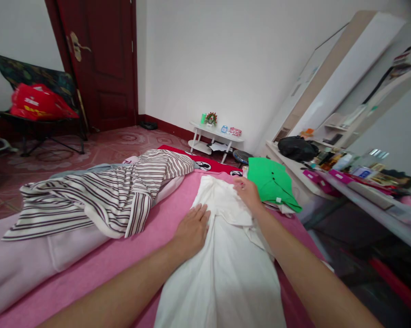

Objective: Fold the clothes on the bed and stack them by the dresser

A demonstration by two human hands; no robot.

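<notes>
A white shirt (241, 269) lies lengthwise before me on the pink bed cover (159, 248), its upper part partly folded over. My left hand (192, 231) rests flat on the shirt's left edge, fingers stretched forward. At the far right edge, my right hand (249, 190) has bent fingers pinched at the white cloth, and a ring shows on one finger. Just beyond this hand sits a folded green shirt (272, 180) with dark buttons, on top of other folded cloth.
Left of the shirt, a striped top (123, 196) lies heaped over pale pink clothing (69, 250). A low white table (208, 132) stands by the far wall. A cluttered dressing table (356, 191) runs along the right. A folding chair (38, 75) holds a red bag (38, 102).
</notes>
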